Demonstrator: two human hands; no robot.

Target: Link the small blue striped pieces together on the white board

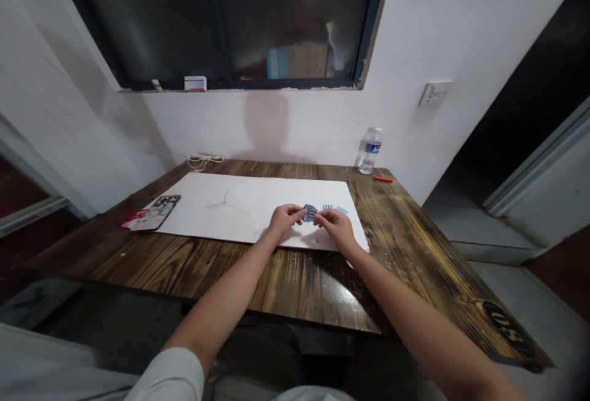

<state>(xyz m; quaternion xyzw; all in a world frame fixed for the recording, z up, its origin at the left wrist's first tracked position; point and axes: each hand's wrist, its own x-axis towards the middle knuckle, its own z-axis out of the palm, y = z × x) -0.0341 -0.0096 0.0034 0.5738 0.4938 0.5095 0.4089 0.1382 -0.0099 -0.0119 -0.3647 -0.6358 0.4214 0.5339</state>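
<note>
A small blue-and-grey striped piece point(310, 213) is pinched between my two hands, above the right part of a white board point(249, 204). My left hand point(284, 219) grips its left edge between thumb and fingers. On its right edge my right hand point(335, 224) closes with thumb and forefinger. Just behind my right hand, similar blue-and-white striped pieces point(341, 210) lie on the board; my hand partly hides them. What the held piece is made of is too small to tell. Thin dark lines point(225, 202) mark the board left of my hands.
A phone-like patterned object point(166, 212) rests at the board's left end beside something red point(133, 217). A water bottle point(370, 152) and a red stick-shaped object point(383, 179) are at the back right. A coiled cable point(205, 160) lies at the back left of the wooden table point(295, 278).
</note>
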